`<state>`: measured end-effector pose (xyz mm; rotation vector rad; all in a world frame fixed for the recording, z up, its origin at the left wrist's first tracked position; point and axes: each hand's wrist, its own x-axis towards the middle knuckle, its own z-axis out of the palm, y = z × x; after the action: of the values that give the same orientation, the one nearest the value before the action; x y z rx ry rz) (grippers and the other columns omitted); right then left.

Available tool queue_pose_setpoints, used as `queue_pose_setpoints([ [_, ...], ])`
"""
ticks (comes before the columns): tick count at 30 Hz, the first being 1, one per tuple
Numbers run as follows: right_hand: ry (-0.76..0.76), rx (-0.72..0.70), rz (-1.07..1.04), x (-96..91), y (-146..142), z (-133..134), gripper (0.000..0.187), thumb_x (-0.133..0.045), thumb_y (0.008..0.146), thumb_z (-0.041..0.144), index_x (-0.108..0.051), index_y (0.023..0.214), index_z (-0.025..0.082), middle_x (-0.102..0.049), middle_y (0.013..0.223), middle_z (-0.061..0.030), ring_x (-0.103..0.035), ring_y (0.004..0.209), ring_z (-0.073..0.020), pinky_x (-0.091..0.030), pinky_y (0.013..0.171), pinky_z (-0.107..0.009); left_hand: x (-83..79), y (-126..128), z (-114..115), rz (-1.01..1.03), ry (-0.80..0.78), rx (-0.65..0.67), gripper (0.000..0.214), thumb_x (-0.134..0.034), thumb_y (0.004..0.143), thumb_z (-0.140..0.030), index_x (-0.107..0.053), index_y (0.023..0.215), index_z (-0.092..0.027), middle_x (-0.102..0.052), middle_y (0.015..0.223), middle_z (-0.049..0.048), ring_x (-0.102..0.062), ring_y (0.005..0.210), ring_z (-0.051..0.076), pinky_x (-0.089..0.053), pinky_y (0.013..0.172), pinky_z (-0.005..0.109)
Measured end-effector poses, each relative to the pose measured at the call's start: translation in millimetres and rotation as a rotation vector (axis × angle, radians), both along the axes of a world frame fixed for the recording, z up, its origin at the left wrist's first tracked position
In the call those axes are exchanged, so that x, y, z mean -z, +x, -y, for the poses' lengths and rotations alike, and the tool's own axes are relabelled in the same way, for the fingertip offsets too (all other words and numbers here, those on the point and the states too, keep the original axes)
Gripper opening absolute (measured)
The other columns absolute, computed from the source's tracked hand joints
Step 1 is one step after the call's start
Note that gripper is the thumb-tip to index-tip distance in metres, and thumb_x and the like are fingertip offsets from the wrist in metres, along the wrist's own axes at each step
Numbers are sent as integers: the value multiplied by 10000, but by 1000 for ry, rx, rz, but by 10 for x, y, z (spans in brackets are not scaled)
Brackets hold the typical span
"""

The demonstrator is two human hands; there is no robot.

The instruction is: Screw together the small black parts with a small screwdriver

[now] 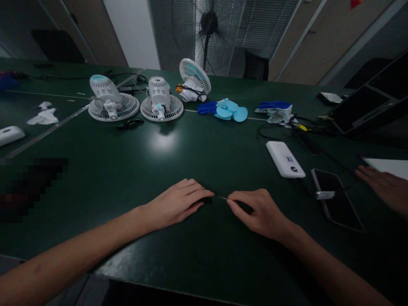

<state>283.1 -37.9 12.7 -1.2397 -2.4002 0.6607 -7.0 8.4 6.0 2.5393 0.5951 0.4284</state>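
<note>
Worktop (105,170): dark green, fills the view.
Pedestal fan (208,25): 12 o'clock, behind the far edge.
Desk fans (113,104): three, white. Two lie grille-down at 11 o'clock, one stands tilted at 12.
Phone (338,204): 3 o'clock, screen dark, flat.
Power bank (285,159): white, 2 o'clock, near the phone.
Blue blades (231,111): loose, 1 o'clock.
Left hand (178,204): centre, palm down, fingers straight and close together, tips at a small dark piece – grip cannot be told.
Right hand (255,212): just beside, thumb and forefinger pinched on the sliver.
Co-worker's hand (385,187): 3 o'clock edge, resting flat.
Sliver (222,198): thin, pale – centre, between both hands' fingertips, low over the worktop.
</note>
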Motion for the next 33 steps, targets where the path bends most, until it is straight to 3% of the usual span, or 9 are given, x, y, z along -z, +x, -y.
queue_pose_setpoints([
  [4, -6, -14, -31, -15, 0, 7, 251, -485, 1067, 312, -695, 1006, 188, -707, 789, -7, -591, 621, -109, -393, 612, -261, -32, -393, -240, -92, 79, -82, 356, -433, 1070, -254, -586, 1391, -266, -637, 1293, 76, -574, 1166, 223, -449, 1022, 385],
  [10, -7, -14, -39, -8, -17, 9, 266, -478, 1074, 317, -700, 1010, 185, -713, 795, -13, -595, 629, -112, -419, 622, -257, -59, -1682, -899, -156, 145, -673, 426, -489, 1021, -428, -623, 1347, -189, -624, 1284, 105, -566, 1134, 261, -477, 975, 372],
  [12, -11, -16, -40, -8, -23, 8, 271, -474, 1076, 317, -701, 1013, 184, -712, 787, -13, -592, 621, -112, -418, 609, -254, -50, -2083, -1034, -215, 171, -818, 475, -479, 1013, -451, -600, 1378, -172, -608, 1287, 103, -556, 1107, 255, -481, 950, 363],
  [14, -9, -16, -38, -10, -27, 8, 269, -476, 1075, 317, -704, 1019, 184, -714, 791, -14, -593, 619, -111, -420, 606, -253, -36, -2342, -1101, -264, 194, -877, 503, -470, 1009, -465, -589, 1393, -163, -592, 1296, 105, -546, 1107, 250, -468, 963, 359],
  [16, -8, -16, -34, -15, -30, 7, 264, -483, 1073, 315, -706, 1020, 184, -718, 801, -15, -594, 621, -110, -421, 610, -254, -25, -2448, -1120, -290, 216, -875, 513, -457, 1011, -474, -594, 1392, -159, -585, 1297, 110, -537, 1124, 251, -449, 992, 359],
  [20, -29, -18, -33, -37, -35, 1, 270, -483, 1070, 316, -706, 1006, 178, -710, 792, -13, -595, 617, -109, -417, 605, -257, -36, -2396, -1091, -315, 258, -867, 531, -433, 1019, -500, -592, 1398, -163, -586, 1293, 107, -533, 1148, 258, -431, 1025, 369],
  [24, -33, -20, -29, -40, -33, -4, 278, -476, 1070, 324, -705, 1005, 179, -708, 795, -13, -598, 623, -112, -415, 600, -255, -71, -2378, -1048, -331, 258, -933, 596, -423, 1015, -563, -525, 1449, -166, -581, 1288, 93, -567, 1100, 245, -472, 956, 341],
  [29, -9, -11, -11, -6, -22, 2, 260, -486, 1063, 314, -709, 1011, 190, -716, 797, -7, -597, 614, -107, -418, 617, -258, -83, -2519, -1041, -384, 85, -1088, 745, -559, 855, -781, -607, 1281, -171, -668, 1127, 37, -619, 923, 213, -501, 781, 286],
  [33, -21, -14, -15, 6, -15, 6, 252, -495, 1063, 318, -707, 1015, 192, -715, 810, -8, -600, 620, -109, -419, 619, -259, -89, -2573, -1016, -355, -45, -1141, 710, -603, 788, -810, -693, 1123, -191, -715, 1052, 11, -651, 901, 215, -505, 816, 312],
])
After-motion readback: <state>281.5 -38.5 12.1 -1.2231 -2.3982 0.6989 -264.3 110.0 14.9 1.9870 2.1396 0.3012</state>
